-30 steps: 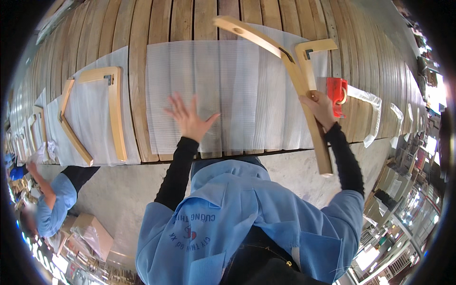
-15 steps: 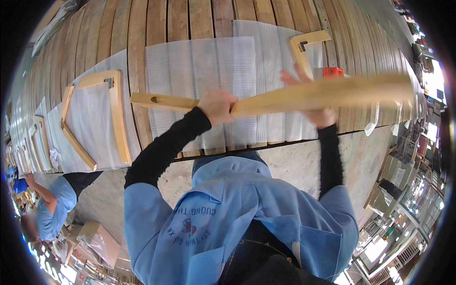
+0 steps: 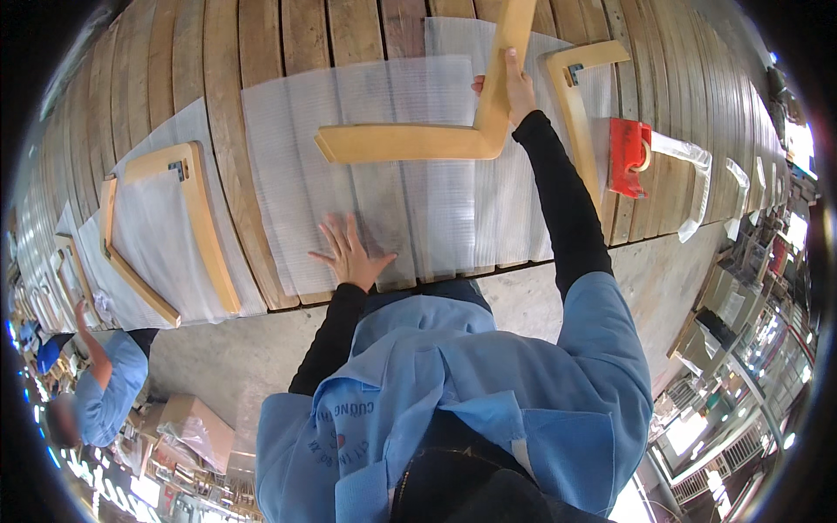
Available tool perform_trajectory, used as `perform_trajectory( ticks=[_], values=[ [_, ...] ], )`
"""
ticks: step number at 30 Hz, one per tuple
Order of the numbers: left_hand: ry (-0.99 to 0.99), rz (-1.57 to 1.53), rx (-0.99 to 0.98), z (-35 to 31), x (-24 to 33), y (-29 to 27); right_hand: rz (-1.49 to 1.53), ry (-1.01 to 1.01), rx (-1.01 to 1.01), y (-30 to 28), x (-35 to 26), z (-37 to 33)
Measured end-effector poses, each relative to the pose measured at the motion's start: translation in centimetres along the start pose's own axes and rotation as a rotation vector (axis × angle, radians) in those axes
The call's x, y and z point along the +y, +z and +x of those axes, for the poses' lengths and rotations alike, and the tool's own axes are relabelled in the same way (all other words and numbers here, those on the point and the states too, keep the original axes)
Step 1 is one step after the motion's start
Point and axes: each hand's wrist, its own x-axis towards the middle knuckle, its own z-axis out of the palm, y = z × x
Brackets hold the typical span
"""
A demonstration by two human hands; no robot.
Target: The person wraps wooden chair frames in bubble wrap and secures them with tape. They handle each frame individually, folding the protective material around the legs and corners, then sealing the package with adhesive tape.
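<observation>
An L-shaped wooden frame piece is held by its upright arm in my right hand, fingers wrapped round the wood. Its other arm stretches leftward over a translucent foam sheet spread on the slatted table. Near the table's front edge, my left hand rests spread out on or just above that sheet, with nothing in it. Right of my right forearm, a second L-shaped wooden piece with a dark metal bracket at its corner lies on another foam sheet.
A red tape dispenser stands on the right, with tape strips beyond it along the edge. More L-shaped wooden pieces lie on foam at the left. A co-worker is at the table's far left, by a cardboard box.
The wooden piece has swung from lying crosswise in front of me to a position farther over the sheet. My left hand has let go of it and come down near the front edge.
</observation>
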Motion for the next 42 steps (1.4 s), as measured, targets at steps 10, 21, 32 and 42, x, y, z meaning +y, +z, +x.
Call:
perform_trajectory(
  ticks=[10, 21, 32, 42],
  values=[
    [-0.117, 0.045, -0.161, -1.4, 0.0, -0.1, -1.08, -0.378, 0.294, 2.1, 4.4, 2.9],
    [0.551, -0.162, 0.463, 27.2, 9.1, -7.3, -1.447, -0.55, 0.391, 5.5, 2.8, 4.1],
    [0.781, -0.173, 0.081, 37.7, 9.0, -6.8, -1.417, -0.481, 0.314, 4.1, 2.0, 6.4],
    [1.041, -0.129, -0.005, 30.4, 11.1, -12.2, -1.5, -1.364, -0.293, 3.4, 1.1, 5.1]
  ],
)
